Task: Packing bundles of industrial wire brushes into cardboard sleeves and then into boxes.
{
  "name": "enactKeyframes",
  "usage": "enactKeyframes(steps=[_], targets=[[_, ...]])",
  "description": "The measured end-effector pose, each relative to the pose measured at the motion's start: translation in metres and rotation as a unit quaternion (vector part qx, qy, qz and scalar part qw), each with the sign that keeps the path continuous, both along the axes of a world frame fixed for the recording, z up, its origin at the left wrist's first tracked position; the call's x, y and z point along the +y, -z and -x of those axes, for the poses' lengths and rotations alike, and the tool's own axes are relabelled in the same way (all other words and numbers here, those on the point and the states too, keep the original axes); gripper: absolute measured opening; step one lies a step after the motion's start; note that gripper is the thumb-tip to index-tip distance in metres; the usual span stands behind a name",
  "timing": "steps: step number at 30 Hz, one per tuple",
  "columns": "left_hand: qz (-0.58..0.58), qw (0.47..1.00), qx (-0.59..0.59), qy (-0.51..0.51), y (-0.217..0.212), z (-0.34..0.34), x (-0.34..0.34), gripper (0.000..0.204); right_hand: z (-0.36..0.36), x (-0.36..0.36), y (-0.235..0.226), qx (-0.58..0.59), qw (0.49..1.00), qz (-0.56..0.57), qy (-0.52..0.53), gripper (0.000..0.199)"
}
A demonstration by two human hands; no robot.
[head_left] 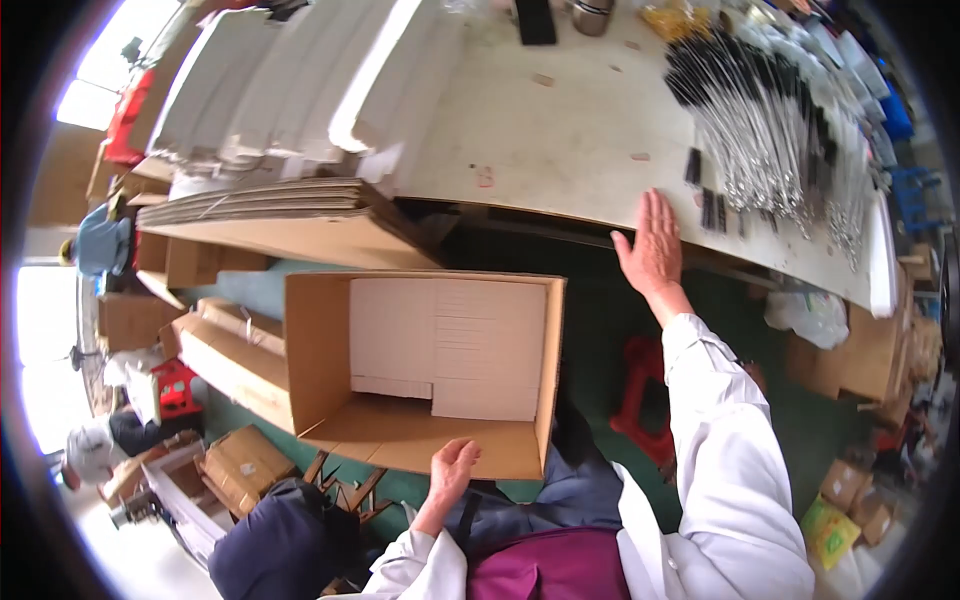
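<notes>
Nearest to you, your left hand (452, 468) lay on the near wall of the open cardboard carton (320, 350), fingers curled loosely over the rim and gripping nothing else; the carton sat just in front of your lap, below the table edge, its mouth tilted up toward you. A steady hold there was judged the right practice: with the near wall braced, the thin corrugated board would have resisted shifting or folding while the other arm reached away. Inside the carton, flat white boxes (445, 345) lay in smooth, matt, rectangular layers against the far wall, filling only part of the floor, and bare brown board showed along the near side. Farther out, your right hand (652, 245) rested flat on the edge of the worktable (560, 130), fingers spread and pressed down, pinching nothing. The tabletop looked pale, hard and scuffed. Beyond that hand lay a fanned bundle of slim metal rods with black ends (760, 130), glossy and closely packed. At the far left, stacks of folded white card (290, 80) stood above flat brown cardboard sheets (270, 205).
</notes>
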State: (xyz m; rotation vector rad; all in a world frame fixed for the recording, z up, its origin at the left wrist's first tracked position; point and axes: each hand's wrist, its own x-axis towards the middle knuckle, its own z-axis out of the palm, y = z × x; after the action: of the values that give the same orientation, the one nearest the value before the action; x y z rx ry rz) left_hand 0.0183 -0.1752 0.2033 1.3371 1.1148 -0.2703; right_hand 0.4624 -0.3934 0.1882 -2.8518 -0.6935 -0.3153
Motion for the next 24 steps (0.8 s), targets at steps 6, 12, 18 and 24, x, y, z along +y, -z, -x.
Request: enactKeyframes(steps=[6,12,18,24], targets=[[0.050,0.996,-0.043,0.053,-0.021,-0.017,-0.021,0.032,0.003,0.008,0.001,0.056,0.997,0.062,0.004,0.095],[0.048,0.997,-0.057,0.017,-0.019,0.011,-0.022,0.031,0.004,0.004,0.003,0.027,0.997,0.066,-0.002,0.099],[0.012,1.000,-0.026,0.004,-0.004,0.039,-0.017,0.027,-0.003,0.002,0.012,0.008,1.000,-0.007,-0.005,0.094],[0.005,0.999,-0.032,0.011,-0.005,0.017,-0.037,0.027,-0.002,0.006,0.014,0.030,0.997,-0.073,-0.022,0.092]])
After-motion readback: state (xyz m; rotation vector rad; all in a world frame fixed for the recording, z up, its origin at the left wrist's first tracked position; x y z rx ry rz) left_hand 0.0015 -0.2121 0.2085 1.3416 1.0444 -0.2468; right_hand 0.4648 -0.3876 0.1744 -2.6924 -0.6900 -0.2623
